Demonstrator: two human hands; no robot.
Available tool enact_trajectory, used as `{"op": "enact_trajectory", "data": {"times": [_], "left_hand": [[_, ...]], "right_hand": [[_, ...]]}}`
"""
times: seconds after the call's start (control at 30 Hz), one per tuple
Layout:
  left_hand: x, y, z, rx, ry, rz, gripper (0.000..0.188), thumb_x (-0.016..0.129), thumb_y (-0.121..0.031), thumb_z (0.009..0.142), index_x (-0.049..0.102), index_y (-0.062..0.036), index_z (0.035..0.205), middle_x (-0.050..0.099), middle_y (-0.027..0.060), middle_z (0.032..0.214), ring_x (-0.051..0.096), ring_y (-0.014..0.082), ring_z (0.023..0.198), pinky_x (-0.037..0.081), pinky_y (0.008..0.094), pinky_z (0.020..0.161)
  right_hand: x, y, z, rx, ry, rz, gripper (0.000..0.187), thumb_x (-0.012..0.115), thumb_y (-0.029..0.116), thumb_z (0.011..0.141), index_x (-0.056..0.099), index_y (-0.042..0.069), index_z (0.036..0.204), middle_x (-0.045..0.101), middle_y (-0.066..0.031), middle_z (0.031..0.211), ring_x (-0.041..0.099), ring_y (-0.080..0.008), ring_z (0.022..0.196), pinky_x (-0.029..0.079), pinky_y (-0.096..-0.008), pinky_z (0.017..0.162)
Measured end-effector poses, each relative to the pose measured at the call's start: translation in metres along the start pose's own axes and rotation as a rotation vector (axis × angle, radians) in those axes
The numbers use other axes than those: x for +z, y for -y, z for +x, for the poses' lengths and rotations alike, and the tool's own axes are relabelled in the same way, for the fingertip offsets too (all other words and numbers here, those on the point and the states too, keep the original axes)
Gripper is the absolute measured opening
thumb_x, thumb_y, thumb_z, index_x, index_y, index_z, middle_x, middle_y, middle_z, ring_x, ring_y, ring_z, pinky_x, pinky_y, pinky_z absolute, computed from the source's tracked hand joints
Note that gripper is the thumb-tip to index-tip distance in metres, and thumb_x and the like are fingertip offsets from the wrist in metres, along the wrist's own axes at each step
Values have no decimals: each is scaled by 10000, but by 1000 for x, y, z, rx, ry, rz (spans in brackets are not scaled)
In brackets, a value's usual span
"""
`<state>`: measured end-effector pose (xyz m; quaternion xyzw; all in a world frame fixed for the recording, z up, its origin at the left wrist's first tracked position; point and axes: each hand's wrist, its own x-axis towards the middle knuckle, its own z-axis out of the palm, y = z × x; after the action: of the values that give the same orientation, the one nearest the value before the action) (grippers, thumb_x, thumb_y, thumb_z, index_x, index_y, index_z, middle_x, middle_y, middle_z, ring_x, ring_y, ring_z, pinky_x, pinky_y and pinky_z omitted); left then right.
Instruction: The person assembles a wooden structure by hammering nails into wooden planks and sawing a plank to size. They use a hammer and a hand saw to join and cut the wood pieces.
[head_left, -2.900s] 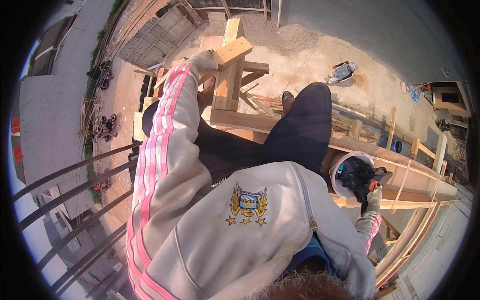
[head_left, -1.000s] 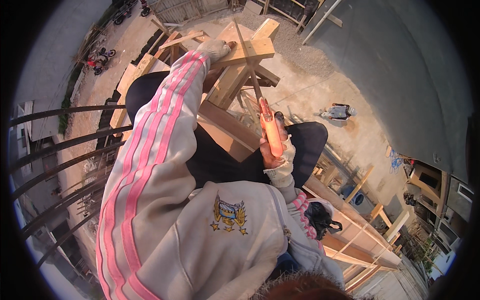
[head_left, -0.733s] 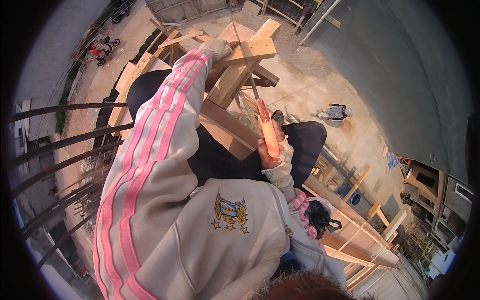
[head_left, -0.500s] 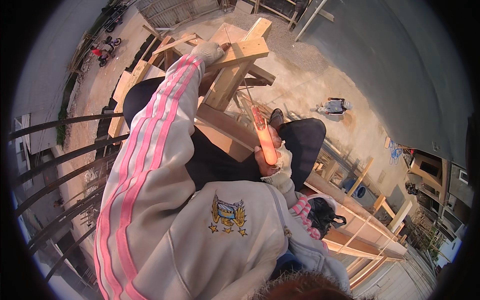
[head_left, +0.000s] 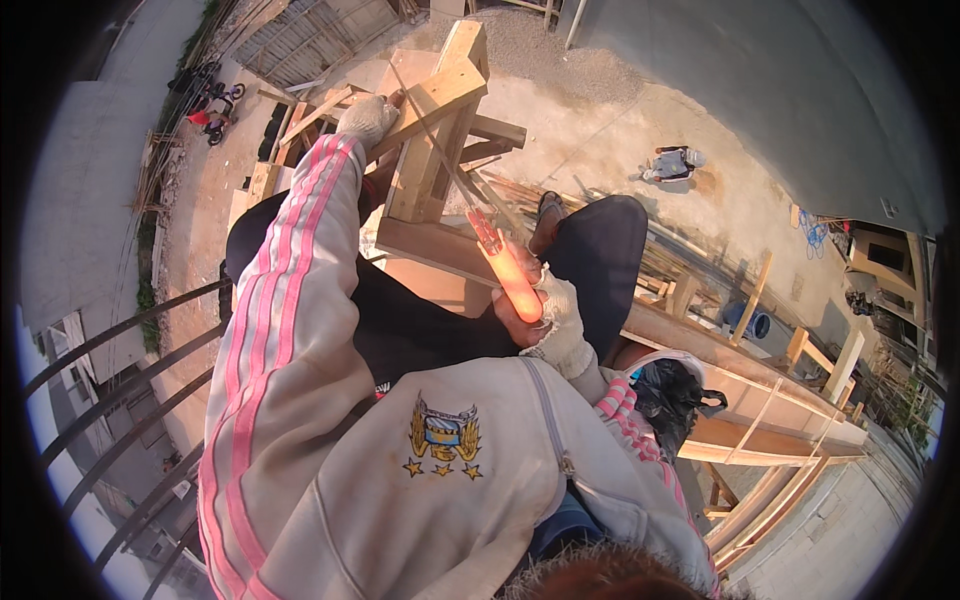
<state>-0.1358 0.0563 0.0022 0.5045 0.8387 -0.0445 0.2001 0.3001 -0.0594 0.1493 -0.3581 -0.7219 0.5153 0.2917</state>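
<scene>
Right hand (head_left: 553,318), in a pale work glove, is clenched around the orange handle of a hand saw (head_left: 505,272). The handle sits just above the glove, near the right knee. The thin blade runs up and left from it, across the timber frame (head_left: 437,130), toward the left hand.

Left hand (head_left: 367,118), also gloved, is at full arm stretch on the top of the timber frame, resting on the angled top board. The fingers curl over the wood, but how firmly they grip I cannot tell.

The person sits high up, straddling a beam (head_left: 430,248), dark trousers on both sides of it. A black bag (head_left: 668,400) lies just beside the right elbow on the plank edge.

Against 0.5 s ago: the saw handle is in about the same place by the right knee, tilted a bit more to the left. The left hand has not shifted on the frame.

Against 2.9 s ago: the right hand was then low at the black bag, with no saw raised; now it is up at the beam with the saw.

Far below: bare ground and a small grey bundle (head_left: 672,163).
</scene>
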Motion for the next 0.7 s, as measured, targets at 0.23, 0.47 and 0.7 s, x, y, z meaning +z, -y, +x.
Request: {"op": "enact_trajectory", "data": {"times": [0.23, 0.47, 0.7], "left_hand": [[-9, -19, -10, 27, 25, 21, 625, 378, -492, 1047, 730, 14, 1149, 716, 294, 1118, 688, 447, 1083, 506, 523, 975], [-18, -25, -22, -84, 8, -49, 661, 359, -535, 1052, 716, 2, 1201, 706, 280, 1189, 677, 426, 1141, 501, 516, 994], [-29, -38, -30, -83, 36, -46, 715, 292, -567, 1069, 717, -9, 1208, 698, 275, 1220, 669, 434, 1153, 500, 508, 1016]], "right_hand": [[11, -14, 33, 238, 87, 151, 578, 692, 173, 894, 561, 122, 1454, 721, -114, 925, 679, -264, 718, 558, -357, 704], [7, -23, 14, -193, -66, -84, 599, 663, 129, 887, 554, 160, 1475, 756, -76, 1110, 744, -250, 840, 575, -360, 787], [18, 10, 63, 153, 63, 20, 585, 672, 73, 876, 550, 37, 1447, 708, -140, 1151, 699, -282, 954, 537, -341, 874]]}}
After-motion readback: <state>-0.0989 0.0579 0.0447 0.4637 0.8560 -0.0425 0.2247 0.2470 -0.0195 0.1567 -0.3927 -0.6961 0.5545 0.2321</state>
